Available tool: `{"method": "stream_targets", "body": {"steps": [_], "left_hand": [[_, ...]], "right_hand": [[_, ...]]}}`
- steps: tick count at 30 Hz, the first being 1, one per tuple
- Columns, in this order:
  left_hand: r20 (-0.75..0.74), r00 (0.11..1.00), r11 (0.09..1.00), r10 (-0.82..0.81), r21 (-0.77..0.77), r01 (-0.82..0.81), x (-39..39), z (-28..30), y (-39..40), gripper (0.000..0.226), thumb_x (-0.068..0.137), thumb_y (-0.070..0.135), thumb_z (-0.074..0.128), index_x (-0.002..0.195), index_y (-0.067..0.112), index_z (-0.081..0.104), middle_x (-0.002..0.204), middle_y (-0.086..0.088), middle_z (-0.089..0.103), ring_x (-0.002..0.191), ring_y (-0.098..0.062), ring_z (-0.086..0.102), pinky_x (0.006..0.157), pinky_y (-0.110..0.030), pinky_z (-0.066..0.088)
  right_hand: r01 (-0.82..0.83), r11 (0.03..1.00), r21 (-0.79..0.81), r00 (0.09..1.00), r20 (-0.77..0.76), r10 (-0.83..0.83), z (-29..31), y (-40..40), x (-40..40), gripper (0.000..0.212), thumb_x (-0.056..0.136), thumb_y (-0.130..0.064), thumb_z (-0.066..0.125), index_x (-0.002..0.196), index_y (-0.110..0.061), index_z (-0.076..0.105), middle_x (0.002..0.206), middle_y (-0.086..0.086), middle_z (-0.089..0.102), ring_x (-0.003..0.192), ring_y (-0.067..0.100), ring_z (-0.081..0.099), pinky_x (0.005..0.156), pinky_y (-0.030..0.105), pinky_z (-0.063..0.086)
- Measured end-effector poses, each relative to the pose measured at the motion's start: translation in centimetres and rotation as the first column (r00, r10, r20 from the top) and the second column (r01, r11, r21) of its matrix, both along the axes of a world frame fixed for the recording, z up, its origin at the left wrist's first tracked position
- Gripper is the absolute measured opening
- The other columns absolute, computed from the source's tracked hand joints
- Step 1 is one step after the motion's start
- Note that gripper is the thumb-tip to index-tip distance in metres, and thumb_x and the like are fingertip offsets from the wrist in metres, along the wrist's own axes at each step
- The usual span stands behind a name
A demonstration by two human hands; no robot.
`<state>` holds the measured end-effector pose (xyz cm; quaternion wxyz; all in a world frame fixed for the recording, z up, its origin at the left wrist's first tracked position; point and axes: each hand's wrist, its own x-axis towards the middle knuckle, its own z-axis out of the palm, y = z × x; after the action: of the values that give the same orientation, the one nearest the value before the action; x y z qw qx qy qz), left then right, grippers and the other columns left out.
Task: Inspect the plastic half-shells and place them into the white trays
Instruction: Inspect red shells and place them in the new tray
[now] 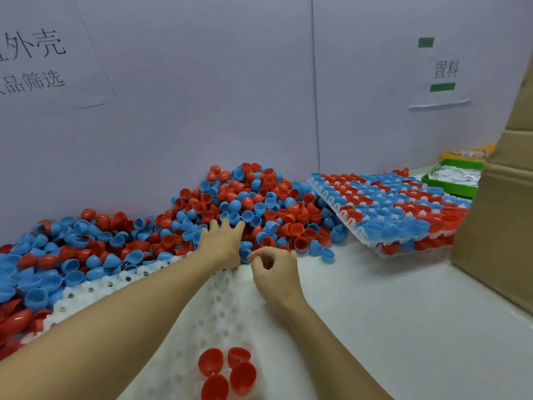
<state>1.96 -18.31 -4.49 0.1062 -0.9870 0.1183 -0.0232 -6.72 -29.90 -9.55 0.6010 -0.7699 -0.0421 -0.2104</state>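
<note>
Against the wall, a heap of red and blue half-shells [230, 203] meets the left hand [222, 241], fingers spread flat, while the right hand [274, 269] curls empty over a white tray [219, 307] holding four red half-shells [227, 370].

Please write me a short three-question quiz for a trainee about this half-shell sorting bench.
1. True or false: the left hand reaches with spread fingers into the pile of half-shells.
2. What colour are the four half-shells already sitting in the near white tray? A) blue B) red C) green
3. Fill in: the filled trays are stacked to the ____ of the pile.

Key: 1. True. 2. B. 3. right. The right hand hovers by the tray with its fingers curled; I cannot tell whether it holds anything.
</note>
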Motion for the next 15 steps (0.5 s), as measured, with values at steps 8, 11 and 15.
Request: {"method": "stream_targets", "body": {"steps": [8, 11, 15], "left_hand": [[0.045, 0.999, 0.973, -0.008, -0.232, 0.018, 0.8, -0.5, -0.7, 0.057, 0.09, 0.052, 0.063, 0.132, 0.023, 0.038, 0.137, -0.01, 0.045, 0.128, -0.036, 0.04, 0.093, -0.045, 0.05], [0.125, 0.991, 0.904, 0.039, -0.426, 0.018, 0.6, -0.3, 0.2, 0.043, 0.092, 0.037, 0.058, 0.129, 0.024, 0.042, 0.129, -0.01, 0.046, 0.118, -0.031, 0.043, 0.09, -0.044, 0.05], [0.277, 0.96, 0.843, 0.036, -0.524, 0.12, 0.3, 0.3, -0.1, 0.055, 0.092, 0.032, 0.056, 0.145, 0.031, 0.039, 0.131, -0.008, 0.042, 0.113, -0.026, 0.045, 0.086, -0.038, 0.051]], "right_hand": [[0.113, 0.994, 0.011, 0.99, 0.081, -0.113, 0.1, 0.0, 0.0, 0.023, 0.088, -0.016, 0.052, 0.087, -0.019, 0.075, 0.069, -0.012, 0.066, 0.066, 0.003, 0.061, 0.056, 0.013, 0.046], [0.318, 0.947, 0.032, 0.933, 0.167, -0.319, 0.7, -0.2, 0.0, 0.018, 0.09, -0.014, 0.056, 0.096, -0.02, 0.072, 0.086, -0.012, 0.063, 0.081, 0.008, 0.062, 0.069, 0.018, 0.054], [0.561, 0.826, -0.056, 0.827, 0.073, -0.557, 0.7, -1.4, 0.5, 0.038, 0.092, -0.015, 0.058, 0.13, -0.017, 0.056, 0.127, -0.001, 0.046, 0.12, 0.016, 0.045, 0.091, 0.022, 0.048]]}}
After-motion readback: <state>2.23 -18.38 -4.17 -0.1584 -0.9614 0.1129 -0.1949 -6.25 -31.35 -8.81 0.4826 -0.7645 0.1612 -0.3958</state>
